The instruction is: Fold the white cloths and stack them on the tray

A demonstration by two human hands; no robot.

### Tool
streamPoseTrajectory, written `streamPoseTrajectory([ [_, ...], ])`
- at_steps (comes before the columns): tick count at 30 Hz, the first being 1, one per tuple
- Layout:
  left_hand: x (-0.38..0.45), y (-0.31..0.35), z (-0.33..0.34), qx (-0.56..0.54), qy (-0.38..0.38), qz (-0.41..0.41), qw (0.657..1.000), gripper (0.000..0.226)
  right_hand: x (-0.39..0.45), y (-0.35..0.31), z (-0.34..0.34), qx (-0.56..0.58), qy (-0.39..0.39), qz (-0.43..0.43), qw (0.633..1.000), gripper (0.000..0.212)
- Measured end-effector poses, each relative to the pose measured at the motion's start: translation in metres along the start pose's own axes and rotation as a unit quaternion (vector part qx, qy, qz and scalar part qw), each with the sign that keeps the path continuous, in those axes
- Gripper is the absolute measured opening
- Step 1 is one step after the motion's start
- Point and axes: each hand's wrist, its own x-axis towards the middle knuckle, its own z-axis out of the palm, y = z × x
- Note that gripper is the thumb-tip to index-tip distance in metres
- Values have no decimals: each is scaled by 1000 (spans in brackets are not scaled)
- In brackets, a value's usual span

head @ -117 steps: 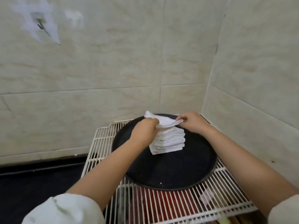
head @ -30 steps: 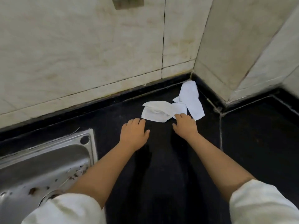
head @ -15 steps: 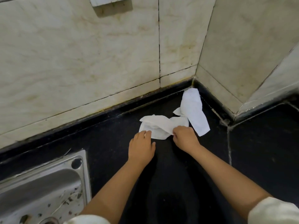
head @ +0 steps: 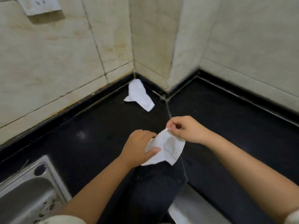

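A crumpled white cloth point(head: 168, 147) hangs between my two hands above the black countertop point(head: 90, 136). My right hand point(head: 186, 128) pinches its upper corner between thumb and fingertips. My left hand point(head: 139, 147) holds its left edge, thumb lying across the front of the fabric. A second white cloth point(head: 140, 95) lies loose on the counter, far back in the corner against the wall. The tray and its stack of folded cloths are out of view.
A steel sink point(head: 27, 194) sits at the lower left, with debris near its drain. Beige tiled walls point(head: 56, 50) close the counter at the back and right, with a jutting corner column point(head: 182, 46). A pale strip point(head: 192, 210) shows at the counter's front edge.
Both hands have lifted one cloth off the counter and drawn it toward me. The other cloth stays in the corner. Earlier, I was at the tray with the stack.
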Motion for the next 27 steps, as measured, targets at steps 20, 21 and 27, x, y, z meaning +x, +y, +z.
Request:
streamPoseTrajectory([
  [20, 110, 213, 130, 98, -103, 146, 979, 21, -225, 121, -110, 42, 142, 230, 962, 7],
  [21, 122, 219, 134, 116, -111, 143, 977, 21, -233, 130, -120, 28, 157, 234, 959, 9],
  [27, 188, 253, 136, 114, -134, 107, 979, 15, -261, 169, -178, -84, 286, 225, 928, 18],
])
